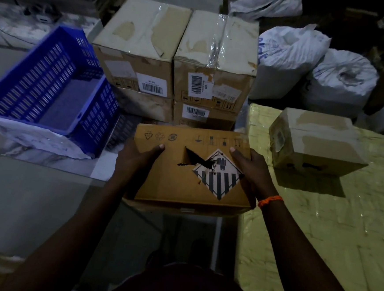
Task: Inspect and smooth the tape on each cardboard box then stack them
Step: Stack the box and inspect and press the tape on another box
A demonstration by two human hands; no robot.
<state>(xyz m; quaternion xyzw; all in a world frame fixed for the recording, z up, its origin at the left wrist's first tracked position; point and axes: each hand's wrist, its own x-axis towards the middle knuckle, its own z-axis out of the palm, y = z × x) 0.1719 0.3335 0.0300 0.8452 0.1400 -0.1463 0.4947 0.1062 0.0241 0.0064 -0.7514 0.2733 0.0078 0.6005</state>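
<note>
I hold a brown cardboard box (174, 183) in front of me, above the floor. Its upward face has a torn hole and a striped diamond label. My left hand (137, 157) grips its left side and my right hand (251, 170) grips its right side, thumbs lying on top. Behind it stands a stack of cardboard boxes, two wide and two high: the top left one (139, 38) and top right one (219, 53) carry wrinkled clear tape and peeled patches. A smaller box (317, 141) sits alone on the yellow-green surface (317, 235) at the right.
A blue slatted plastic crate (53, 84) stands at the left on a white sheet. Tied white sacks (338, 78) lie behind the yellow-green surface at the upper right. Grey floor shows at the lower left and under the held box.
</note>
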